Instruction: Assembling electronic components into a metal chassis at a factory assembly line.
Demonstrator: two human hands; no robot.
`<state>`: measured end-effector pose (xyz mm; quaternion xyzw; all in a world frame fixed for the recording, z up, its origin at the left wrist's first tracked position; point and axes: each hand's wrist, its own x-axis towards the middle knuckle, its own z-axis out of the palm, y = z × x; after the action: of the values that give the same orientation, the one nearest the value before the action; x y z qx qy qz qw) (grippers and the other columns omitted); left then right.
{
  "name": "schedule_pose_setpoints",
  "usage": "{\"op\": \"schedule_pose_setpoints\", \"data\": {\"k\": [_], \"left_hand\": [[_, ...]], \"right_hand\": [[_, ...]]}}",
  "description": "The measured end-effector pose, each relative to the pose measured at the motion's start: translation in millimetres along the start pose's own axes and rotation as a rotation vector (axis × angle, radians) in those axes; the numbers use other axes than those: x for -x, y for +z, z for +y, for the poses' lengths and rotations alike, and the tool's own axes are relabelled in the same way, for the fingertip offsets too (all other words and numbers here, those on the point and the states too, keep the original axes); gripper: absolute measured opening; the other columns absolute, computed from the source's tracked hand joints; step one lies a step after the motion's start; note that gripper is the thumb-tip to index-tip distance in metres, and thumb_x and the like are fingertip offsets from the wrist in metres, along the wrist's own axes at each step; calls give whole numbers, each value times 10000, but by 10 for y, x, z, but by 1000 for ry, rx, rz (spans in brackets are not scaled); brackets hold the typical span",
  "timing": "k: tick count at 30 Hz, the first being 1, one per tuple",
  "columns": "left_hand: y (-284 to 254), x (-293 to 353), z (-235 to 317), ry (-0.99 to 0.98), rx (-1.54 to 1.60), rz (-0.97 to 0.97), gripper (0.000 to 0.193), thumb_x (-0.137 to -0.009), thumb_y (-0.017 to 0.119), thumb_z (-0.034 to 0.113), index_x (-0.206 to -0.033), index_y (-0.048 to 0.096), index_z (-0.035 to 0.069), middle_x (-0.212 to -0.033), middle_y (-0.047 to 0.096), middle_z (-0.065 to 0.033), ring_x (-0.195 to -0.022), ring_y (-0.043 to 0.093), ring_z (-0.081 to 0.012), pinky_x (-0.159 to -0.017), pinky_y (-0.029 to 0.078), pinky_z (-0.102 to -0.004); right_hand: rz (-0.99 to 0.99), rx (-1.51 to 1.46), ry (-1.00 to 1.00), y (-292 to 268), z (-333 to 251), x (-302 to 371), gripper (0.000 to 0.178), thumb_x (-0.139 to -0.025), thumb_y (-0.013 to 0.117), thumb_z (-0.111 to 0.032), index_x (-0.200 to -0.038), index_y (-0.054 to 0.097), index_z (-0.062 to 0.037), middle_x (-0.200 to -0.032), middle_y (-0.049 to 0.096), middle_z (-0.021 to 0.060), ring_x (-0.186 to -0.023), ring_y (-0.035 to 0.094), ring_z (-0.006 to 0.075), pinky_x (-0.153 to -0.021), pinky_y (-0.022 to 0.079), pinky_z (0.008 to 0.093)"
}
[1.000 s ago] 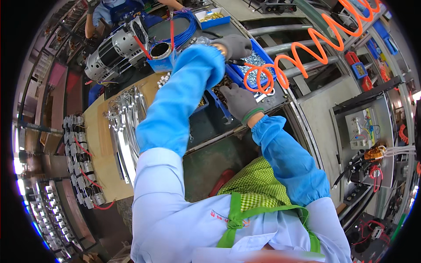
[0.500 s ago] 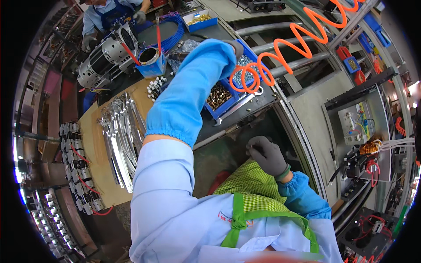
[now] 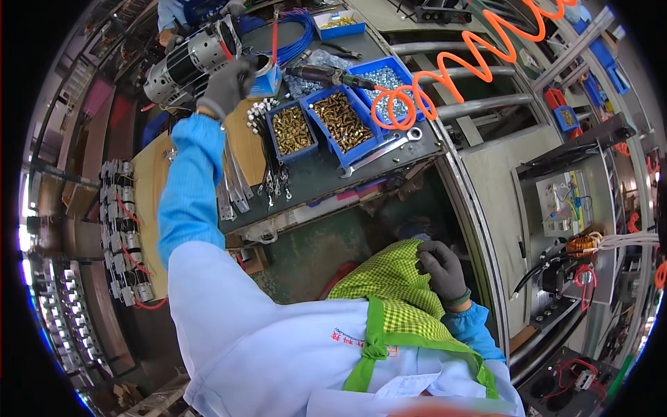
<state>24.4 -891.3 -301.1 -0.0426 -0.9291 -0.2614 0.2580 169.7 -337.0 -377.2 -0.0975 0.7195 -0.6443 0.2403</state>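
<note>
My left hand (image 3: 226,89), in a grey glove, reaches over the far left of the bench. It is in front of a silver motor (image 3: 182,66) and close beside a blue box (image 3: 267,83). Its fingers point away and are blurred, so their grip is hidden. My right hand (image 3: 445,270), also grey-gloved, rests on the green checked apron (image 3: 389,278) with loosely bent fingers and nothing in it. Flat metal strips (image 3: 236,182) lie below my left sleeve. An air screwdriver (image 3: 330,75) on an orange coiled hose (image 3: 462,62) lies beyond the fastener bins.
Bins of brass-coloured screws (image 3: 342,121) and silver nuts or washers (image 3: 385,87) stand mid-bench. A combination wrench (image 3: 382,151) lies at the front edge. Motors with red wires (image 3: 128,236) line the left side. Across the bench is a co-worker's sleeve (image 3: 170,15).
My left arm has swung left, from the silver-parts bin and screwdriver to the motor, uncovering the screw bins. My right hand has settled slightly lower onto the apron.
</note>
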Motion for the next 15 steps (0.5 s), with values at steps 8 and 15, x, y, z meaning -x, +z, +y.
{"op": "schedule_pose_setpoints", "data": {"k": [8, 15], "left_hand": [[661, 1068, -237, -552, -366, -550, 423, -862, 554, 428, -993, 679, 45, -912, 667, -207, -907, 631, -360, -812, 480, -426], [355, 931, 61, -564, -211, -342, 409, -827, 561, 380, -989, 678, 23, -991, 661, -219, -962, 612, -393, -846, 476, -436]], "right_hand": [[-49, -37, -18, 140, -38, 62, 212, -906, 579, -103, -1076, 599, 21, -882, 609, 46, -744, 598, 103, -652, 497, 242], [-5, -9, -21, 4, 22, 241, 215, -896, 587, -112, -1063, 601, 24, -869, 614, 44, -728, 592, 106, -644, 489, 242]]}}
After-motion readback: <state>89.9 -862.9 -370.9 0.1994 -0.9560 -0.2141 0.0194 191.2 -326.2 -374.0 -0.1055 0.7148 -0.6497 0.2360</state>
